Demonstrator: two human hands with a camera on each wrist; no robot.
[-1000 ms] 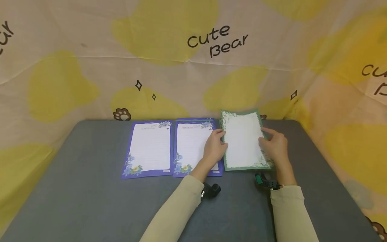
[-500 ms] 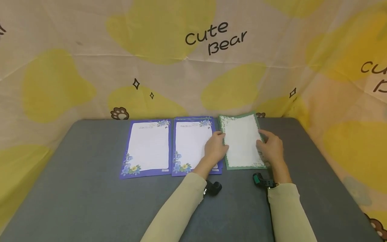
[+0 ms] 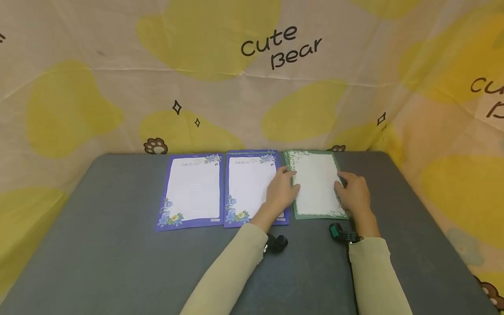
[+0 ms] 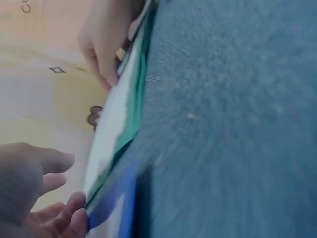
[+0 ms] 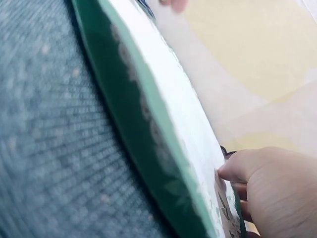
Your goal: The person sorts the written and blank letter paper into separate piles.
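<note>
A sheet of green-bordered letter paper (image 3: 316, 186) lies at the back right of the table, with another green layer under its near edge in the right wrist view. My left hand (image 3: 281, 190) touches its left edge; in the left wrist view the fingertips (image 4: 77, 201) meet the edge while the thumb stands apart from it. At the right edge, my right hand (image 3: 355, 192) pinches the paper, its thumb (image 5: 233, 168) on the white face and its fingers by the edge, partly hidden. Beside it lies a blue-bordered sheet (image 3: 252, 183), partly covered by my left hand.
Another blue-bordered sheet (image 3: 193, 188) lies farther left, side by side with the middle one, under which more sheets peek out at the top. The grey table (image 3: 130, 262) ends at a patterned cloth backdrop (image 3: 220, 105), which also rises at the right.
The green-bordered paper has come down flatter, its raised far edge lowering onto the table. Both hands stay at its sides, with the left hand's fingers shifting slightly.
</note>
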